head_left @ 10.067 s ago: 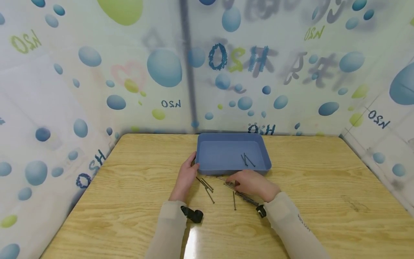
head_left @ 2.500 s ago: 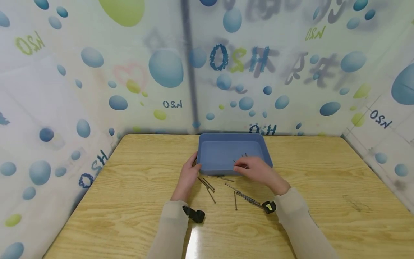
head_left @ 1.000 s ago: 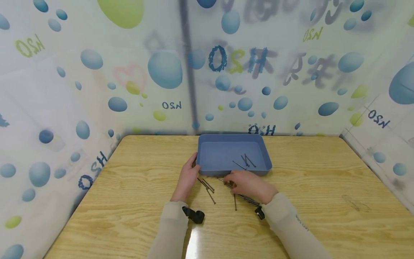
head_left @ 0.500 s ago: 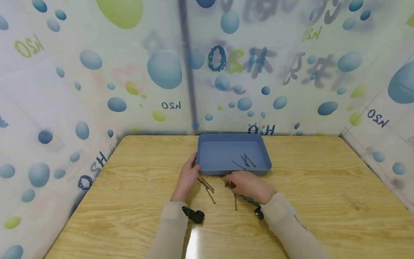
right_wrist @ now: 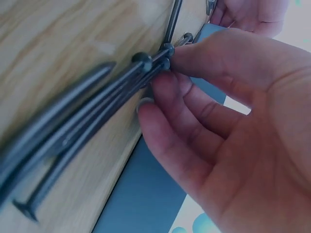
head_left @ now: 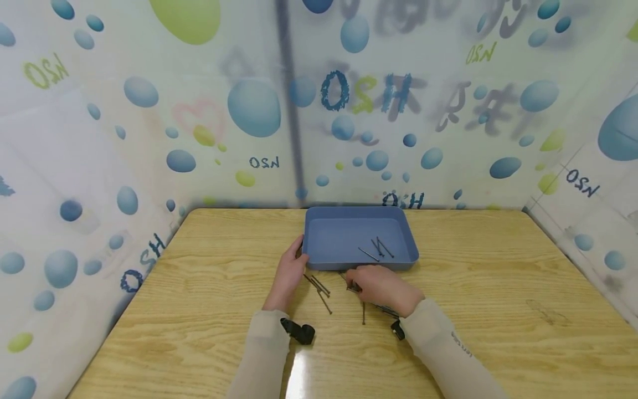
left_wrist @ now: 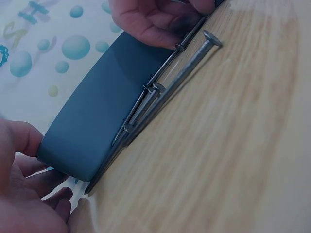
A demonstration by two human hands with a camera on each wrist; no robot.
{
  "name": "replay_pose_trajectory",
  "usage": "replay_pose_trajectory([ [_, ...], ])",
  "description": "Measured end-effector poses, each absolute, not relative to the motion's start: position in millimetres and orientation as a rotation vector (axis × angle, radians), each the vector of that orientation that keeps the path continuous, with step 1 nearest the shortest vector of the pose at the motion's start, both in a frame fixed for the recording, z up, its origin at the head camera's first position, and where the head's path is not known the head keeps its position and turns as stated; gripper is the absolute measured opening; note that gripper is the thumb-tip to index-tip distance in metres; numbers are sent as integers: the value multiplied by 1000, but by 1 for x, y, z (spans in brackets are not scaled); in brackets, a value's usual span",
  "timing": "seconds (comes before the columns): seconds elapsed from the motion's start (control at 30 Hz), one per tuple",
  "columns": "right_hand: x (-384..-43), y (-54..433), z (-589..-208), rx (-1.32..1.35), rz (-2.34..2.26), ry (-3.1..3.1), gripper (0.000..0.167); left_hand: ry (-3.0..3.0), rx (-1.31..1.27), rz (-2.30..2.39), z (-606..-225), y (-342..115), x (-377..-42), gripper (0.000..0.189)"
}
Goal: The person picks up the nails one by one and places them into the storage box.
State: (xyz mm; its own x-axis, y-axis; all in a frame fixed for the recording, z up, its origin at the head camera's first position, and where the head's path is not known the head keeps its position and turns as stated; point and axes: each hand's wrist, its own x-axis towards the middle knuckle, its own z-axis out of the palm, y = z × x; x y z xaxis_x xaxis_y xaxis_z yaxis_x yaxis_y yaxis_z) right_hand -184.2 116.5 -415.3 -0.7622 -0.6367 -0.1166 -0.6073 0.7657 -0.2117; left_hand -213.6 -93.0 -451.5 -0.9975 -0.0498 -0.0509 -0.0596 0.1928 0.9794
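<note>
Reads H2O in mirror writing, from right to left, in the large blue-and-green lettering at the middle of the patterned backdrop. Recurs mirrored in the slanted blue lettering low at left and the faded lettering just above the worktop. Appears smaller, mirrored, in dark blue print and green print on both sides, with a first letter unclear between H and N. Shows mirrored in the left wrist view as teal-and-green lettering, with an O cut off by the edge. Defies reading in the blurred grey characters at upper right and the tiny dark lettering on the right sleeve.
</note>
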Motion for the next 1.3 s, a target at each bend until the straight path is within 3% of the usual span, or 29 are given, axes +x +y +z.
replay_pose_trajectory([
  [0.33,-182,115,-416,-902,-226,2762,25,2446,-106,1976,-451,-93,-213,54],
  [0.8,-184,122,-410,-915,-401,2654,42,2449,-89,1976,-452,-93,-213,54],
  [1.3,-187,132,-403,-916,-528,2637,19,2426,-83,2005,-452,-93,-212,54],
])
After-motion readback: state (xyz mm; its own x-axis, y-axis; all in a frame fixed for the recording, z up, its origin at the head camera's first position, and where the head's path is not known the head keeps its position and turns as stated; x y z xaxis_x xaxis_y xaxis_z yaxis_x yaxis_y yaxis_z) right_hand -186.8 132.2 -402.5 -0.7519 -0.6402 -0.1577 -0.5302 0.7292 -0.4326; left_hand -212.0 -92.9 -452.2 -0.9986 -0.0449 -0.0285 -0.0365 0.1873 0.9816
